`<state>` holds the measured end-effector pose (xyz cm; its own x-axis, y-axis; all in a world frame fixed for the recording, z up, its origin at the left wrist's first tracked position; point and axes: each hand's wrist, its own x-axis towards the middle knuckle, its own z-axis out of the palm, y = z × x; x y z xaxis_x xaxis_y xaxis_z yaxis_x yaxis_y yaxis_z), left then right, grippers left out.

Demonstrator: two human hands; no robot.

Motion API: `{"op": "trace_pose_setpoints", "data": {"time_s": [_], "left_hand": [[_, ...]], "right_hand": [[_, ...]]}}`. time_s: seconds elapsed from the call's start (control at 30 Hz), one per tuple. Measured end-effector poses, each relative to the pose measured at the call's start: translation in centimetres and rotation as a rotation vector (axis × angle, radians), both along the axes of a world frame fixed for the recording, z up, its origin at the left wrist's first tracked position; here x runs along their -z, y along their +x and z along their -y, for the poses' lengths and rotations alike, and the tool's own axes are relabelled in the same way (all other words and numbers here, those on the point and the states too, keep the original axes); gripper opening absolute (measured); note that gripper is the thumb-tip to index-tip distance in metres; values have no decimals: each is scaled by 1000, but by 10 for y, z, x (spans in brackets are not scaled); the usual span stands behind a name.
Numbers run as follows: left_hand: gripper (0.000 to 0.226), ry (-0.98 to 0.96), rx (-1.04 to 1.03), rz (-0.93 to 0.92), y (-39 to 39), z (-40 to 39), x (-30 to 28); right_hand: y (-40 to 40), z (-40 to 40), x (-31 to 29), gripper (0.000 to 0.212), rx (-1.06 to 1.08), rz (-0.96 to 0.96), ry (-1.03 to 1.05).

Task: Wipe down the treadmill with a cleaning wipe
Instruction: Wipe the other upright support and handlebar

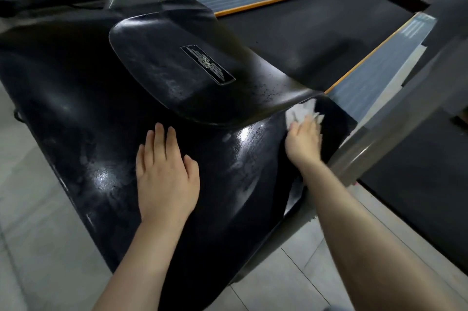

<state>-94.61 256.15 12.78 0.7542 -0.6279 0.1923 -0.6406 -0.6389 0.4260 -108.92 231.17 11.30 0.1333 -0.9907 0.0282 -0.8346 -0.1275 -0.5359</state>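
At the far left of the frame, pale floor tiles are seen beside the glossy black motor cover of the treadmill, which fills the left and centre of the picture. Dusty smears and bright reflections are shown across its surface. Left of centre, the left hand is laid flat on the cover, palm down, fingers spread slightly and nothing held. Above it, a raised black panel bearing a small logo plate is seen. Right of centre, the right hand is pressed against the cover's right edge, its fingers closed over a crumpled white cleaning wipe, which is pinned just under the raised panel's lip. In the upper right, the dark running belt is flanked by grey side rails edged in orange.
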Motion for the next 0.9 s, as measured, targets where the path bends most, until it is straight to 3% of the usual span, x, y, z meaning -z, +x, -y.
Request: {"op": "trace_pose_setpoints", "data": {"time_s": [0.13, 0.3, 0.37, 0.43, 0.6, 0.7, 0.8, 0.9], "left_hand": [[58, -27, 22, -32, 1, -2, -2], [53, -156, 149, -116, 3, -17, -3], [52, -174, 228, -156, 4, -26, -4], [53, -137, 279, -160, 6, -36, -4], [55, 3, 241, -157, 10, -65, -4], [57, 100, 192, -171, 7, -87, -4], [62, 174, 80, -227, 3, -109, -5], [65, 184, -120, -380, -7, -126, -9]], "right_hand": [[-24, -68, 10, 62, -156, -76, -73], [-2, 18, -3, 72, 361, -10, 149], [2, 28, -5, 73, 453, -4, 225], [0, 4, -5, 71, 323, -14, 179], [-41, -174, 19, 70, -392, -91, -86], [-75, -177, 26, 70, -708, -182, -232], [-82, -124, 27, 71, -572, -185, -211], [-60, -157, 23, 68, -436, -175, -131]]}}
